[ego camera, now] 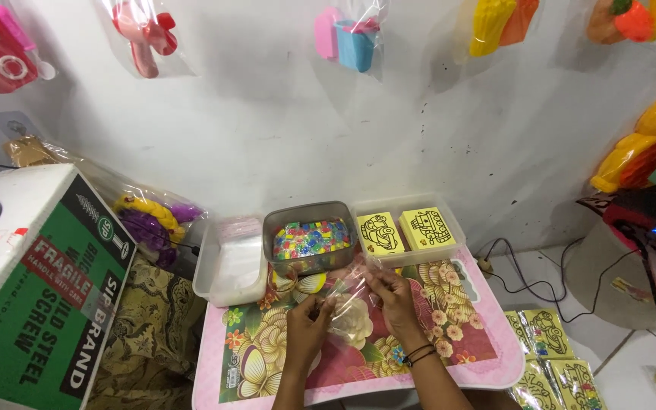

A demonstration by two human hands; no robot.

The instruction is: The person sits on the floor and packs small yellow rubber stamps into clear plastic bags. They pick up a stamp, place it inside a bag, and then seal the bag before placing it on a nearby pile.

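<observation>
Two hands meet at lower centre of the frame over a pink floral table (pixel 487 357). The left hand (pixel 307 323) and right hand (pixel 393 298) both pinch a clear plastic bag (pixel 345 304) with closed fingers, holding it between them. Just above sit a grey tub of colourful bits (pixel 311 237) and a tray of yellow cards (pixel 406 229).

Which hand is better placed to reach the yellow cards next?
Right hand, probably: it sits just below the tray of yellow cards. The left hand is farther off, and both hold the clear bag.
</observation>
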